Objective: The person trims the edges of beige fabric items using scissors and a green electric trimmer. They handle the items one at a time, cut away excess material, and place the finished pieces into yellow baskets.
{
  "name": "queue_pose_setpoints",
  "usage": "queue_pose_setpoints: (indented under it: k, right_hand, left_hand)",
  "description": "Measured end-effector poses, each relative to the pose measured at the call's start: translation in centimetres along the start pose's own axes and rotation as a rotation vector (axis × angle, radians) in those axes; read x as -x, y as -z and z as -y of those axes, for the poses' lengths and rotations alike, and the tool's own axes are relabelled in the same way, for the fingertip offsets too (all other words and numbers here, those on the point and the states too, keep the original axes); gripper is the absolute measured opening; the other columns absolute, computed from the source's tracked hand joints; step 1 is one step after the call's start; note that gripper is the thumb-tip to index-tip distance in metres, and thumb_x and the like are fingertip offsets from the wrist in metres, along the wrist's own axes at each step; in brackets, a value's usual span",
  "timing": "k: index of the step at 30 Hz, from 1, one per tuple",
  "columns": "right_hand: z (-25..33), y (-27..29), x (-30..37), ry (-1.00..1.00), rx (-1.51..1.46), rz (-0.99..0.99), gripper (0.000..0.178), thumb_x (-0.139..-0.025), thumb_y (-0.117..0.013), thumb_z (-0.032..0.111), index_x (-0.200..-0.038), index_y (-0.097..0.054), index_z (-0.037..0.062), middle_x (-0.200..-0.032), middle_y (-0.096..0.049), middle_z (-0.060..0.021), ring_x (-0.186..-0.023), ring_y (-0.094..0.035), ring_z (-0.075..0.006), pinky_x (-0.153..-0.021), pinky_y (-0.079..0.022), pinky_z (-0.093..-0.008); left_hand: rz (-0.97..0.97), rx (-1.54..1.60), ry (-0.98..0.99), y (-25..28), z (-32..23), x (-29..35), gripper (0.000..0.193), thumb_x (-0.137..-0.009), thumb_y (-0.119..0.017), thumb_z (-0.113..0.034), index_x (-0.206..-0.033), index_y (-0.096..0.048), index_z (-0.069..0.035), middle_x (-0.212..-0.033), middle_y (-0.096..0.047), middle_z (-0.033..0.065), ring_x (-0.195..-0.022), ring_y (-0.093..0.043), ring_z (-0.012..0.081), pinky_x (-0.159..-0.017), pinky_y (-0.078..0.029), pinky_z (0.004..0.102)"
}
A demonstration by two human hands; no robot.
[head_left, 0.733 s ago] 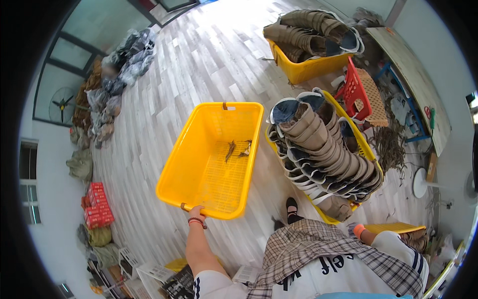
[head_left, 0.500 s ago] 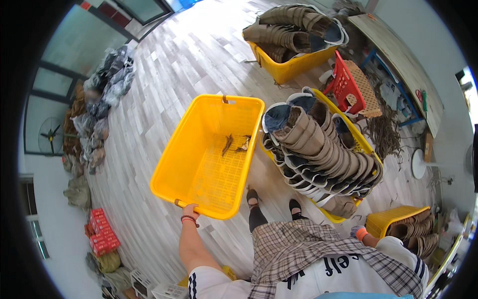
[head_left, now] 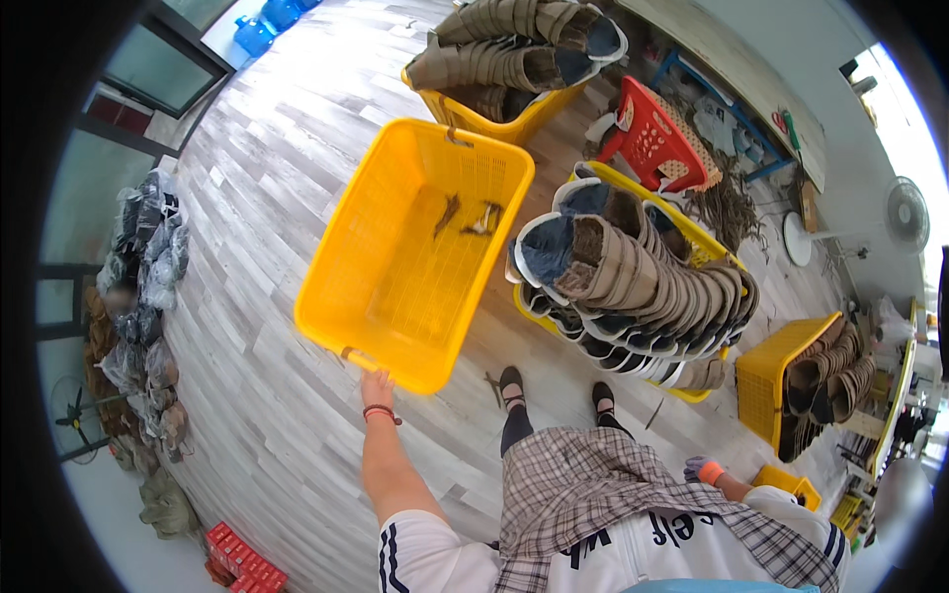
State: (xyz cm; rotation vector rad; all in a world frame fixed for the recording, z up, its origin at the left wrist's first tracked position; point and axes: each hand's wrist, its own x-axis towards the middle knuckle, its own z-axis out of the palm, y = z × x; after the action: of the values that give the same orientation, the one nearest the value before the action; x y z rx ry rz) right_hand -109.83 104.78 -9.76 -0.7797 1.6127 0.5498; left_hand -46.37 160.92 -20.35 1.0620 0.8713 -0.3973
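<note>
My left hand (head_left: 377, 381) is closed on the handle at the near edge of a yellow plastic basket (head_left: 326, 257). This basket has a slatted bottom with a few brown scraps lying in it. A second yellow basket (head_left: 704, 395) stands to its right, heaped with nested rows of brown boot uppers (head_left: 643, 272) with dark linings and white edges. My right hand (head_left: 698, 468), in a greyish glove with an orange cuff, hangs low at my right side, apart from the baskets. Its fingers are too small to read.
Behind, another yellow basket (head_left: 534, 124) holds more uppers. A red basket (head_left: 652, 138) stands beside it. At right are a tipped yellow basket (head_left: 766, 395) and a standing fan (head_left: 906, 214). Bagged bundles (head_left: 148, 267) line the left wall; red boxes (head_left: 242, 558) sit lower left.
The yellow basket in my left hand has shifted farther from me, nearer the rear basket of uppers. My view has turned, and my right hand still hangs at my side.
</note>
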Motion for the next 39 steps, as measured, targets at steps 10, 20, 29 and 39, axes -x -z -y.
queue_pose_setpoints:
  k: [10,20,29,39]
  right_hand:
    - [-3.9,-5.9,1.0,-0.083,-0.143,-0.068,0.012,-0.082,-0.059,0.012,-0.092,-0.053,0.0128,-0.073,-0.059,-0.0112,-0.059,-0.06,-0.0292,-0.053,-0.054,-0.0467]
    - [-5.0,-6.2,1.8,0.158,-0.224,0.079,0.022,-0.082,-0.06,0.016,-0.1,-0.053,0.0041,-0.077,-0.061,-0.0118,-0.058,-0.061,-0.0277,-0.056,-0.055,-0.0431]
    - [-9.7,7.3,-2.3,0.218,-0.238,0.287,0.02,-0.082,-0.058,0.015,-0.099,-0.054,0.0046,-0.074,-0.06,-0.0086,-0.056,-0.059,-0.0224,-0.054,-0.053,-0.0385]
    - [-13.0,31.3,-4.6,0.256,-0.017,-0.041,0.025,-0.083,-0.055,0.028,-0.074,-0.057,0.005,-0.065,-0.058,-0.0093,-0.053,-0.058,-0.0235,-0.049,-0.051,-0.0368]
  left_hand:
    - [0.472,-0.112,0.557,3.6,7.2,0.8,0.02,-0.091,-0.043,-0.027,-0.105,-0.05,-0.014,-0.087,-0.055,0.0069,-0.083,-0.053,0.0254,-0.069,-0.045,0.0406]
    - [0.279,-0.884,0.451,1.3,11.7,16.1,0.044,-0.09,-0.042,-0.02,-0.13,-0.031,-0.004,-0.113,-0.051,0.0216,-0.095,-0.056,0.0392,-0.076,-0.05,0.0495]
    - [0.295,-0.889,0.366,-4.1,20.0,27.5,0.038,-0.088,-0.048,-0.018,-0.121,-0.041,-0.001,-0.108,-0.056,0.0212,-0.085,-0.061,0.0371,-0.065,-0.052,0.0453]
    - [0.54,-1.205,0.418,-19.6,36.3,38.5,0.036,-0.085,-0.051,-0.016,-0.118,-0.045,-0.005,-0.101,-0.058,0.0162,-0.08,-0.061,0.0323,-0.062,-0.051,0.0427]
